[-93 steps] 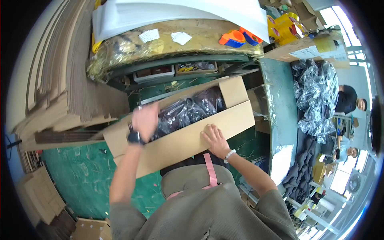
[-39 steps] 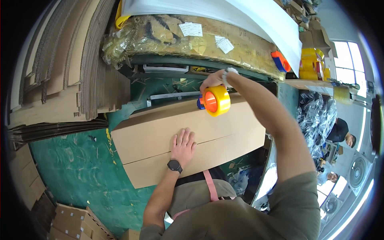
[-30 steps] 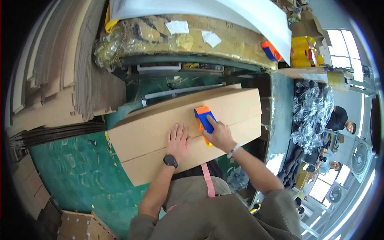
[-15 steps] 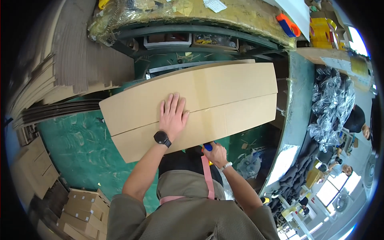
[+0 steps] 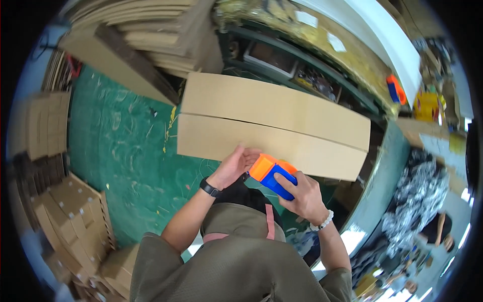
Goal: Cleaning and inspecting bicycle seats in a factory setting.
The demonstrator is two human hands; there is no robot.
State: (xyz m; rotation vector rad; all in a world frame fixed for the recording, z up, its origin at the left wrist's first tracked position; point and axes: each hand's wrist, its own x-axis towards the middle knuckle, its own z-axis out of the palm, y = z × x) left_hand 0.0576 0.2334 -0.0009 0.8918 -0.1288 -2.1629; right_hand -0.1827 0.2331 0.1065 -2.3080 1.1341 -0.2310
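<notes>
- A cardboard box [image 5: 226, 135] lay before the person, flaps together, contents hidden.
- The right hand [image 5: 305, 197] grasped a tape dispenser [image 5: 274, 180] at its near edge.
- The left hand [image 5: 235, 165] curved alongside, grip unclear.
- Beyond, a white tray [image 5: 266, 69] held dark items.

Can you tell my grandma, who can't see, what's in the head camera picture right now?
A person's right-hand grip holds a blue-and-orange tape dispenser by the near edge of a long, closed cardboard box. The left-hand grip is close to the dispenser's orange end. Green floor shows on the left.
</notes>
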